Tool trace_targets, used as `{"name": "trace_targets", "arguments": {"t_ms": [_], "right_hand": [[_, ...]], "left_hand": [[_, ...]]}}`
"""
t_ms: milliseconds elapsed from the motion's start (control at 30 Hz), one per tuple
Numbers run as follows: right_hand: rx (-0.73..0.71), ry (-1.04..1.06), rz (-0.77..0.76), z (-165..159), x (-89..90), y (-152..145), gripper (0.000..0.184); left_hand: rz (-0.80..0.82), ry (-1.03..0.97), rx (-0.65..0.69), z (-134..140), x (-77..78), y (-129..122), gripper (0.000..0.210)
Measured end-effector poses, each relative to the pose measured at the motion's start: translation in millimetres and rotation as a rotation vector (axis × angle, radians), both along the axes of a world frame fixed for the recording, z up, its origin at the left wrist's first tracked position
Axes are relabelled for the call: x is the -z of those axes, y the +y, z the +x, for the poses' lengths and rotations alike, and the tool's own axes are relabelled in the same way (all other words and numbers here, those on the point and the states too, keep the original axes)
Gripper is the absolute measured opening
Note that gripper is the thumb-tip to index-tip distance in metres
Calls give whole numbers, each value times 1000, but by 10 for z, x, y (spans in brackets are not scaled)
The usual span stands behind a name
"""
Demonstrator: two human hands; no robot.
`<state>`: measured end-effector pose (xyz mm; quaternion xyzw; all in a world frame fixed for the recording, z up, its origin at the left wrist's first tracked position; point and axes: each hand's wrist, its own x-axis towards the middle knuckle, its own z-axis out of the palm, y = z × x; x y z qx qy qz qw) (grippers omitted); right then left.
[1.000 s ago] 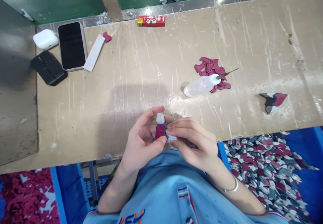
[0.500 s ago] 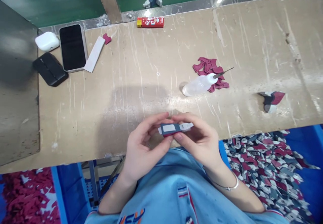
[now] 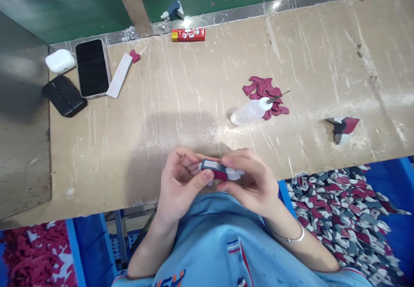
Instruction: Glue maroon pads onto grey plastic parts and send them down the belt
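Note:
Between my hands, just above the table's near edge, is a small moulded plastic part [image 3: 213, 166] in dark blue-grey, white and maroon. My left hand [image 3: 181, 183] grips its left end, the thumb pressed on the maroon side. The fingers of my right hand [image 3: 254, 181] close round its paler right end. Beyond my hands a translucent squeeze bottle with a needle tip [image 3: 249, 111] lies on its side against a small heap of maroon pieces [image 3: 267, 89]. Off to the right rests a similar part [image 3: 344, 127] in maroon, black and grey.
A blue bin [image 3: 394, 179] at lower right holds many multicoloured parts; another blue bin [image 3: 92, 248] stands at lower left beside maroon pieces. Along the back lie a phone [image 3: 93, 69], a white case [image 3: 60, 60], a black case [image 3: 65, 96], a white strip [image 3: 119, 76] and a red lighter [image 3: 188, 35].
The part has been turned in my fingers, so more of its maroon side shows. My left thumb has come up onto it. The view has shifted slightly.

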<state>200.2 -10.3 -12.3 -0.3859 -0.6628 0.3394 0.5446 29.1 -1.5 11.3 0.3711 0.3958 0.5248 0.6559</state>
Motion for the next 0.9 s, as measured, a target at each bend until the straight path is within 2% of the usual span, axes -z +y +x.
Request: {"name": "trace_targets", "arguments": {"t_ms": [100,167,267,333,433,567,667,733,800,900], "right_hand": [[0,-164,152,91,5,35,30],[30,-188,154,120,10,48,32],[66,-162,128,107,34,49,34],[75,-135,119,79,63,43,35],[69,-96,107,57,101,47,38],[42,-29,103,98,60,96,36],[-11,-55,97,119,-46,132,29],[7,-95,104,120,-106,148,29],[62,-122,122,162,-122,165,35],[186,-176,156,431,-46,181,33]], "left_hand": [[-82,26,191,-96,-14,19,27],[-38,97,259,-148,-17,-9,40],[197,381,187,-186,-6,-72,63],[365,548,112,-182,10,-95,50],[496,593,83,-152,43,-81,29],[617,624,21,-107,75,-16,30],[695,649,10,-69,27,39,27],[686,657,60,-46,-61,96,19],[631,688,199,-41,-181,196,15],[633,827,418,-91,-348,491,26]]}}
